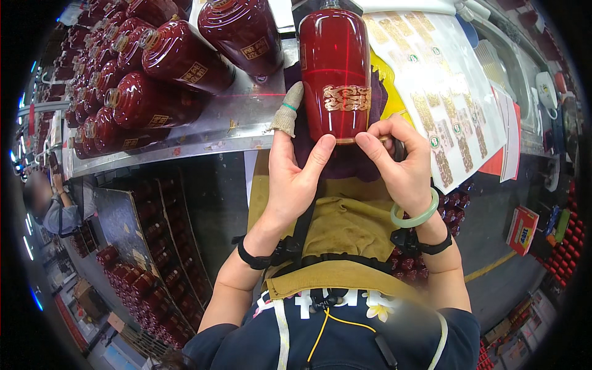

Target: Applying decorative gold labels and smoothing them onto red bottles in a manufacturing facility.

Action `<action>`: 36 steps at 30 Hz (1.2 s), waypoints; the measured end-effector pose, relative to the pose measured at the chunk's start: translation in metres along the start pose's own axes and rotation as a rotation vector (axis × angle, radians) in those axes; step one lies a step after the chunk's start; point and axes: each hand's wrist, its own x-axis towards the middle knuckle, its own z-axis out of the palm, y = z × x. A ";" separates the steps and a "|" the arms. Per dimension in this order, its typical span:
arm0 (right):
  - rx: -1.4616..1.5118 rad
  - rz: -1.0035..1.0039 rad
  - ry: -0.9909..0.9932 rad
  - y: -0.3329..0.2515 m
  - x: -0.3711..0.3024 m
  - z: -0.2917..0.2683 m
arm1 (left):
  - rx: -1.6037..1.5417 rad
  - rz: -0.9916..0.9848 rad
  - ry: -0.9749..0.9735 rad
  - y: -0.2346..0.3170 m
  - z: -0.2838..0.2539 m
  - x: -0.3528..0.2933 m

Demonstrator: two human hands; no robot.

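A glossy dark-red bottle [333, 61] lies on a dark purple cloth [377, 108], its base toward me. Gold ornament [347, 97] decorates its lower body, and thin red light lines cross it. My left hand [293, 172] grips its left side and base, the thumb on the bottom edge. A grey cloth finger cover [290, 108] with a green band sits on a left finger. My right hand [404, 163] has its thumb at the right of the base, where a thin gold strip [346, 141] runs along the edge. Its other fingers curl round a dark object, mostly hidden.
Several similar red bottles [185, 55] crowd the metal table [240, 117] on the left. On the right lies a sheet of gold stickers [450, 92], beside a yellow cloth [385, 80]. Racks of red bottles [139, 277] stand lower left; another person [61, 206] works beyond.
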 end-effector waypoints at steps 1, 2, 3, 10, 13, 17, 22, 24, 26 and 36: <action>0.000 0.001 0.000 0.000 0.000 0.000 | 0.005 0.002 -0.001 0.000 0.000 0.000; 0.007 0.008 0.002 0.000 0.000 0.000 | 0.005 0.001 -0.001 0.000 0.000 0.000; 0.013 0.014 0.003 0.000 0.000 0.000 | -0.004 -0.001 0.002 -0.001 0.000 0.000; -0.026 -0.010 0.009 -0.003 0.000 0.001 | 0.026 -0.005 0.006 -0.002 0.001 0.000; -0.054 -0.034 0.022 -0.003 0.001 0.001 | 0.068 0.016 0.010 -0.002 0.000 0.001; -0.082 -0.056 0.031 -0.004 0.001 0.001 | 0.045 0.003 0.001 0.000 -0.003 0.002; -0.076 -0.058 0.038 -0.005 0.001 0.003 | 0.110 0.136 0.121 -0.012 -0.017 -0.012; -0.086 -0.048 0.030 -0.007 0.001 0.002 | 0.450 0.368 0.203 -0.004 -0.015 -0.015; -0.085 -0.051 0.034 -0.007 0.001 0.001 | 0.604 0.514 0.181 -0.007 -0.009 -0.018; -0.156 -0.080 -0.093 -0.013 0.007 -0.028 | 0.806 0.837 0.079 -0.007 -0.004 0.005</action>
